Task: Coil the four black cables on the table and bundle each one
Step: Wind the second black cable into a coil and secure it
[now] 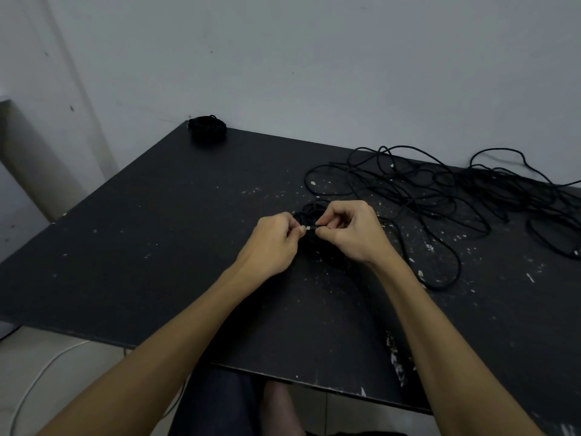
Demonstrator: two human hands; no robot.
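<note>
Both hands, left (pixel 276 234) and right (pixel 349 229), pinch the pale-tipped end of a small coiled black cable (pixel 314 240) mid-bench (pixel 157 247), apparently tucking it to secure the bundle; one finished coil (pixel 207 129) sits far-left, loose tangled black cables (pixel 456 196) right.

A flat, matte black rectangular table (pixel 157 234) is standing against a pale wall, its surface showing scattered white flecks and chips, densest toward the right half and near the front edge. A finished coil of black cable (pixel 207 128) is lying at the far left corner, well apart from a loose tangle of black cables (pixel 440 196) that is sprawling over the far right part. A smaller black cable bundle (pixel 314 237) is resting near the table's middle, partly hidden by the hands.
</note>
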